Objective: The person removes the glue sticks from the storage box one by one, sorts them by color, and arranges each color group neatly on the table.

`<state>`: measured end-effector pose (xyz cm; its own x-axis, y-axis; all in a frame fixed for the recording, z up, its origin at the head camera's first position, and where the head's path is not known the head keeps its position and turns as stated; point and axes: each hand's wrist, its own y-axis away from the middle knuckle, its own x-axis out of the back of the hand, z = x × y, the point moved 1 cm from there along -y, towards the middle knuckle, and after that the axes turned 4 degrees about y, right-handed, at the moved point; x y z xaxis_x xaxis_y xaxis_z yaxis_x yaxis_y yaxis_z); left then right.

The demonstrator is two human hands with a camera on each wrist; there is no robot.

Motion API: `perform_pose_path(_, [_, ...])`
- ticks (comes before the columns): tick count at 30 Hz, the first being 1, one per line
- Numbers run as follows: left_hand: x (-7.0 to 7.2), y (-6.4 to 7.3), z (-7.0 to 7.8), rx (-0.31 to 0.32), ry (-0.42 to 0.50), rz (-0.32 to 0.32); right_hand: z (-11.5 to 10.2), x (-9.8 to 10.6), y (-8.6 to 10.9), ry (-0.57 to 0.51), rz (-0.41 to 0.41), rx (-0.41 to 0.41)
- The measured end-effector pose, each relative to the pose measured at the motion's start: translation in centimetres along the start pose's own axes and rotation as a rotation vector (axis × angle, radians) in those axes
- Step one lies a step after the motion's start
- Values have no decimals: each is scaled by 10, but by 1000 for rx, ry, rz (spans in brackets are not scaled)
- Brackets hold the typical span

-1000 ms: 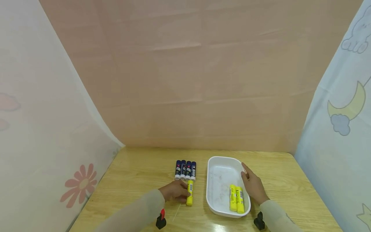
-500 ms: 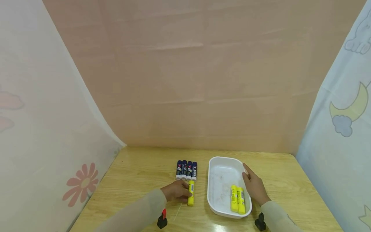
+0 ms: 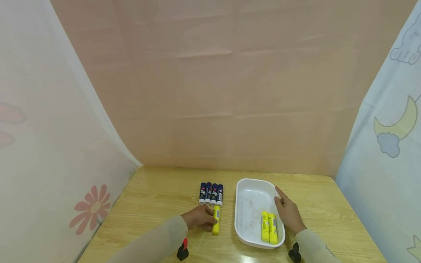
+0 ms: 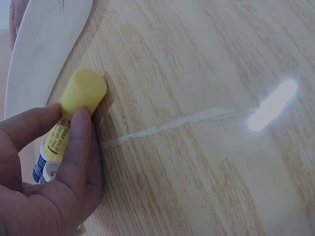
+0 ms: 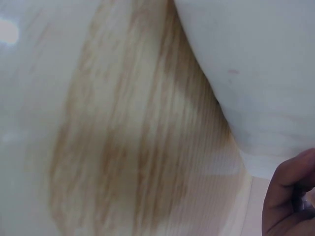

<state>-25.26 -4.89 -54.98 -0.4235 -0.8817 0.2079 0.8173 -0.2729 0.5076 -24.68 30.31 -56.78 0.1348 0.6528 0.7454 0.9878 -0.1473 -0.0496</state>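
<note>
A yellow glue stick (image 3: pixel 216 215) lies lengthwise on the table, pinched between the thumb and fingers of my left hand (image 3: pixel 198 216). Its yellow cap (image 4: pixel 82 92) points toward the wrist camera in the left wrist view. Just beyond it, several dark blue glue sticks (image 3: pixel 208 193) with white ends lie side by side in a row. To the right stands a white tray (image 3: pixel 235 212); two yellow glue sticks (image 3: pixel 269 228) lie together at its near right end. My right hand (image 3: pixel 289 212) grips the tray's right rim, the forefinger stretched along the outside.
The wooden table (image 3: pixel 158 197) carries a pale scratch (image 4: pixel 167 127) near the left hand. A brownish-pink sheet (image 3: pixel 227 109) hangs behind it. Patterned white cloths (image 3: pixel 65 146) close off both sides. Black wrist-mounted pieces (image 3: pixel 182 252) hang below each sleeve.
Both hands keep their places, the left on the yellow glue stick and the right at the tray rim. Only the head view has shifted slightly.
</note>
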Motion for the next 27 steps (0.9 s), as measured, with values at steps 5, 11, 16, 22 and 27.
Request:
perform_pose_path(5, [0, 0, 0, -10, -18, 0, -1, 0, 1, -2, 12, 7])
perform_pose_path(11, [0, -2, -1, -8, -29, 2, -1, 0, 2, -3, 14, 3])
perform_pose_path(16, [2, -3, -1, -11, -23, -5, 0, 0, 1, 0, 20, 1])
perform_pose_path(22, [3, -2, -2, -5, -45, 12, 0, 0, 2, -14, 22, 5])
perform_pose_path(27, [5, -1, -4, 19, -57, 15, -2, 0, 3, -7, 10, 2])
